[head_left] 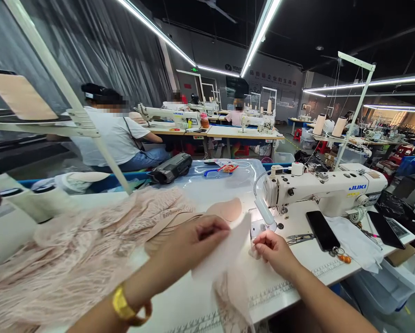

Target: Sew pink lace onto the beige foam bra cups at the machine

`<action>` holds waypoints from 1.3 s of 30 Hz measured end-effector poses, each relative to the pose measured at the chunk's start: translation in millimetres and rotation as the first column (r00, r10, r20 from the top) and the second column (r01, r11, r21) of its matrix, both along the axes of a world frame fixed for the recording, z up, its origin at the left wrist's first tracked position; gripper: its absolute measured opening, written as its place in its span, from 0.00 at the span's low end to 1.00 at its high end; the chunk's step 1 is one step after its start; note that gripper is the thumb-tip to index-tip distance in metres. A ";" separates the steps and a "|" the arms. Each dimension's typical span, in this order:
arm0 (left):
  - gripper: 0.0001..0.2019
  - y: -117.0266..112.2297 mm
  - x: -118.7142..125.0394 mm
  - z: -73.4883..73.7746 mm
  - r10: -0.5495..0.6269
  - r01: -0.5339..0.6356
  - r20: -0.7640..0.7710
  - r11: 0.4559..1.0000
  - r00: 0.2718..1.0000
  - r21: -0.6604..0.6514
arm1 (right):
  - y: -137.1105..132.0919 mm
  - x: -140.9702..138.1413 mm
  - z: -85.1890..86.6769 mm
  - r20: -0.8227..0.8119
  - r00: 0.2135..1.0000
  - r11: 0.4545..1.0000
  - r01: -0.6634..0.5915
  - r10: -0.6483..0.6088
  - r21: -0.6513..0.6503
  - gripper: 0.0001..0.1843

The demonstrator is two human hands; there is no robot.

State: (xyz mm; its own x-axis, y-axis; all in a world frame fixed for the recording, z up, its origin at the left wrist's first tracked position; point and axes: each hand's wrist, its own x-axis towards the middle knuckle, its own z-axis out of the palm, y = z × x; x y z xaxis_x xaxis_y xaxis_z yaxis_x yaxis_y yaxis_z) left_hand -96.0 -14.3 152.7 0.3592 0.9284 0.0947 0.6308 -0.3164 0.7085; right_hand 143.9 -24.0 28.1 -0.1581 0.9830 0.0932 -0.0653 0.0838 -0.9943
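Observation:
My left hand (pixel 193 243) is closed in a pinch on a white fabric piece (pixel 224 254) with pale lace hanging off its lower end, held above the white sewing table (pixel 297 273). My right hand (pixel 275 249) is closed too, pinching the same piece's right edge just in front of the needle area of the white JUKI sewing machine (pixel 328 189). A gold bracelet sits on my left wrist. A heap of pink lace fabric (pixel 71 259) lies left of my hands, with beige bra cup pieces (pixel 228 208) beyond them.
A black phone (pixel 322 230), thread snips (pixel 299 238) and keys lie under the machine arm. A black device (pixel 170 167) and clear plastic sit at the table's far edge. Thread cones (pixel 20 97) stand on a rack at left. Other people sew at tables behind.

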 end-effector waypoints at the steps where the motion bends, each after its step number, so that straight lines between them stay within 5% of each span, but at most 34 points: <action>1: 0.19 -6.3 16.0 -7.9 -0.091 0.094 0.031 0.993 0.995 -0.078 | -0.5 0.1 0.3 0.000 1.000 1.000 0.002 -0.002 0.003 0.11; 5: 0.12 -11.9 42.7 -40.4 -0.252 0.235 -0.097 0.959 0.963 -0.159 | -0.9 1.4 -0.6 -0.011 1.000 1.000 0.020 -0.020 0.013 0.13; 9: 0.08 -2.4 13.7 -52.6 -0.236 0.206 -0.170 0.962 0.957 -0.177 | 0.2 2.0 -2.9 -0.023 0.999 1.000 0.026 -0.026 0.000 0.15; 13: 0.13 0.5 -5.1 -42.0 -0.210 0.178 -0.176 0.967 0.962 -0.182 | -1.9 1.7 0.6 -0.036 0.999 1.000 0.007 -0.007 0.000 0.18; 19: 0.12 8.4 18.8 -26.2 -0.249 0.255 -0.324 0.967 0.913 -0.024 | -6.1 2.6 6.5 -0.028 0.999 0.999 -0.016 0.017 0.041 0.20; 25: 0.10 13.2 31.0 -15.1 -0.342 0.370 -0.304 0.929 0.889 0.035 | -18.4 0.2 24.4 0.107 0.994 0.983 -0.039 0.020 0.182 0.13; 30: 0.18 19.0 39.4 -1.5 -0.640 0.626 -0.075 0.765 0.765 -0.150 | -34.1 7.9 75.6 0.447 0.893 0.885 -0.249 0.052 0.394 0.13; 35: 0.12 28.3 34.8 6.5 -0.580 0.585 -0.113 0.811 0.807 0.016 | -26.1 18.4 121.5 0.609 0.784 0.790 -0.298 -0.117 0.536 0.13; 37: 0.11 28.3 27.6 12.2 -0.514 0.527 -0.126 0.842 0.848 0.114 | -21.7 18.5 132.5 0.618 0.726 0.672 -0.298 -0.301 0.678 0.10; 39: 0.11 25.8 18.6 17.1 -0.424 0.447 -0.147 0.865 0.894 0.228 | -20.5 14.8 138.6 0.531 0.681 0.485 -0.286 -0.504 0.826 0.08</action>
State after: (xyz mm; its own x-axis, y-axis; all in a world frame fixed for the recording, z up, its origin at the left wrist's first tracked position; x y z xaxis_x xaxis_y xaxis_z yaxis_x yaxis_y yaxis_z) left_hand -77.3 11.4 169.8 0.7392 0.6252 0.2506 0.4436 -0.7319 0.5172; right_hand 158.7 -44.5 166.7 -0.4520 0.4895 0.7457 0.6018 0.7844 -0.1502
